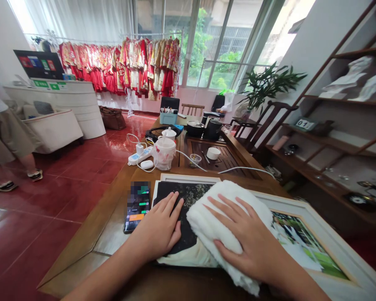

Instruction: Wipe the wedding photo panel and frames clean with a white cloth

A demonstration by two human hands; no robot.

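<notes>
In the head view, my left hand (164,223) lies flat on a dark photo panel (188,238), fingers stretched out and holding nothing. The panel's lower part shows pale, draped fabric, and pale speckles dot its upper part. My right hand (238,225) grips a folded white towel (203,217) from above, fingers spread across it and a bulge of cloth between thumb and forefinger. The towel rests on the panel's right side and hides that part. A framed wedding photo (310,242) lies to the right, partly covered by the towel and my right forearm.
Left of the panel, a phone (137,213) lies on the wooden table (78,255). Beyond are a power strip (141,156), a white cup in a plastic bag (164,154), a cable and a tea tray (203,152). Another person (6,125) stands at far left; shelves (344,144) flank the right.
</notes>
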